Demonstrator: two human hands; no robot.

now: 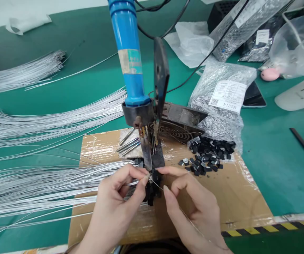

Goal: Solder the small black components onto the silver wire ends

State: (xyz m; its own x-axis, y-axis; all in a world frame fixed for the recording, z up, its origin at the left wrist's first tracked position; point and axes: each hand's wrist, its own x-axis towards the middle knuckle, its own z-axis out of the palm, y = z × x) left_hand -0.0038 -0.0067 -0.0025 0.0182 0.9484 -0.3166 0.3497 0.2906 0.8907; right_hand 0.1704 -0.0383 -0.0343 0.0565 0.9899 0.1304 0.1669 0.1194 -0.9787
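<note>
A soldering iron with a blue handle hangs in a metal stand, its tip pointing down between my hands. My left hand is closed in a pinch just below the tip, on the end of a thin white wire; its fingertips hide most of it. My right hand is closed round a fine strand of solder wire, which runs from the tip area past the thumb and across the palm. The right index finger reaches the small black parts heaped under the tip.
Bundles of white wires lie to the left. A cardboard sheet covers the work area. A fan, loose black pieces and a labelled bubble-wrap bag are at the right. A black cable crosses behind.
</note>
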